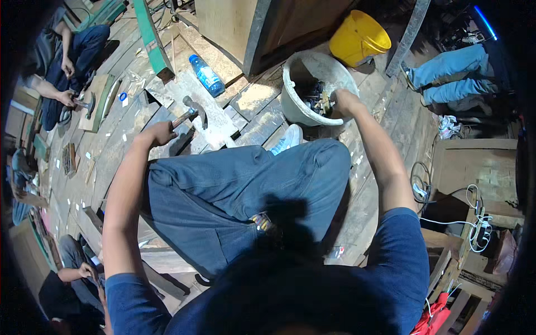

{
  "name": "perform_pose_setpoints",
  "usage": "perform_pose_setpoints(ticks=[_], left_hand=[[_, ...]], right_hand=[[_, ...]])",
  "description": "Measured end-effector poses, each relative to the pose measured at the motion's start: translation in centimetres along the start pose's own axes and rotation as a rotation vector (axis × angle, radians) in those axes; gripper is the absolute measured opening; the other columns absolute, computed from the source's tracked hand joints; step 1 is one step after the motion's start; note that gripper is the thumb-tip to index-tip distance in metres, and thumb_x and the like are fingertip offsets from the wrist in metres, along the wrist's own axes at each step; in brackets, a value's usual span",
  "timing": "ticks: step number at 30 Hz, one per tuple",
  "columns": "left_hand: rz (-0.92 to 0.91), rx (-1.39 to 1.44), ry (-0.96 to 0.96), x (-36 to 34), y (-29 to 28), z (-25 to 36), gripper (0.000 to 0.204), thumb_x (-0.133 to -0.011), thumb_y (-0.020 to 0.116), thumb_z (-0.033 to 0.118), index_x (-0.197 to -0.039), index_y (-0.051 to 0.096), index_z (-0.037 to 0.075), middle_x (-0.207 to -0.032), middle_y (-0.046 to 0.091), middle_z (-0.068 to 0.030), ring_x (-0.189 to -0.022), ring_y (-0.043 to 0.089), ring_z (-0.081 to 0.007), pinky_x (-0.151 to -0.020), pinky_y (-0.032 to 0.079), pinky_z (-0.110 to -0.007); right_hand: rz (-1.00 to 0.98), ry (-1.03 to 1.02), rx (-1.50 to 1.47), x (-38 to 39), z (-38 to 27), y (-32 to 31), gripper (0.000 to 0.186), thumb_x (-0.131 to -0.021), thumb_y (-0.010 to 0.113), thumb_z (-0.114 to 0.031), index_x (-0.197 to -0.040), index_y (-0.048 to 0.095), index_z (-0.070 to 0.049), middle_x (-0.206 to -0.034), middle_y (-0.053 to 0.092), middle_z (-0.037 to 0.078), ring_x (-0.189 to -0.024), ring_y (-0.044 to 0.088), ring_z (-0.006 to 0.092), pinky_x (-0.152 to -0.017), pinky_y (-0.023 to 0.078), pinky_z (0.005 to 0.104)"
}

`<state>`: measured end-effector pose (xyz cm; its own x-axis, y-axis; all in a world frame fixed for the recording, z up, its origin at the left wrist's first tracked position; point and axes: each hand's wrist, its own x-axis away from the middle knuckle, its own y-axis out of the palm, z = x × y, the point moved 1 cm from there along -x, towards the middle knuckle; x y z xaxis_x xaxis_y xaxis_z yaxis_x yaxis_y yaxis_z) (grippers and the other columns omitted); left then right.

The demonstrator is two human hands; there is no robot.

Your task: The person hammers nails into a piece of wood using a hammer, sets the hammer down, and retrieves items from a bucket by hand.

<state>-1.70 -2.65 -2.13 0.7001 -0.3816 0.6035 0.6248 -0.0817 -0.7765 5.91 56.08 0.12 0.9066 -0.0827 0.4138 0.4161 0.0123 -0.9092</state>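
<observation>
My left hand (160,134) is closed round the handle of a claw hammer (195,110). The hammer's metal head is held above a pale, worn board (211,124) on the floor. My right hand (346,104) reaches over the right rim of a grey bucket (288,95), its fingertips down among the contents and hard to make out. Inside the bucket lies a jumble of small dark and metallic pieces (316,95), too cluttered to tell apart. A blue-capped plastic bottle (206,76) rests on its side beyond the board.
A yellow bucket (357,39) stands behind the grey one, beside a wooden cabinet (301,28). A green beam (151,42) lies at the far left. Another person with a hammer (89,106) sits left; cables and a power strip (484,228) are on the right.
</observation>
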Motion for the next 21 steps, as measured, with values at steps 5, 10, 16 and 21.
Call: perform_pose_setpoints(ticks=[5,10,16,21], left_hand=[[-0.057,0.076,-0.044,0.1,0.5,-0.5,0.036,-0.084,0.064,0.031,-0.100,0.058,0.000,-0.099,0.065,-0.0242,-0.095,0.062,-0.0383,-0.080,0.048,-0.043],[-0.083,0.064,-0.041,-0.2,0.6,-0.8,0.039,-0.084,0.065,0.031,-0.104,0.056,-0.001,-0.101,0.064,-0.0250,-0.097,0.061,-0.0397,-0.081,0.048,-0.044],[-0.045,0.086,-0.001,0.2,0.5,-1.6,0.041,-0.088,0.061,0.035,-0.104,0.054,-0.002,-0.098,0.063,-0.0264,-0.092,0.060,-0.0417,-0.078,0.047,-0.045],[-0.057,0.043,0.016,-0.5,-0.2,-0.1,0.041,-0.087,0.062,0.037,-0.100,0.054,-0.002,-0.096,0.062,-0.0271,-0.091,0.061,-0.0414,-0.077,0.047,-0.046]], right_hand=[[-0.004,0.083,-0.028,-4.0,-0.6,3.1,0.022,-0.078,0.057,-0.007,-0.098,0.067,-0.007,-0.106,0.066,0.018,-0.099,0.063,0.0349,-0.084,0.051,0.0430],[0.057,0.011,0.057,-5.8,-0.2,5.7,0.024,-0.082,0.053,-0.006,-0.102,0.065,-0.008,-0.109,0.065,0.018,-0.100,0.063,0.0354,-0.084,0.051,0.0444],[0.280,-0.079,0.005,-4.8,-0.6,4.4,0.017,-0.081,0.056,-0.002,-0.096,0.063,-0.005,-0.089,0.067,0.015,-0.081,0.066,0.0305,-0.071,0.051,0.0413],[0.531,-0.008,-0.986,-2.5,2.7,3.6,0.021,-0.083,0.065,-0.006,-0.103,0.062,-0.001,-0.080,0.064,0.007,-0.073,0.059,0.0148,-0.068,0.048,0.0287]])
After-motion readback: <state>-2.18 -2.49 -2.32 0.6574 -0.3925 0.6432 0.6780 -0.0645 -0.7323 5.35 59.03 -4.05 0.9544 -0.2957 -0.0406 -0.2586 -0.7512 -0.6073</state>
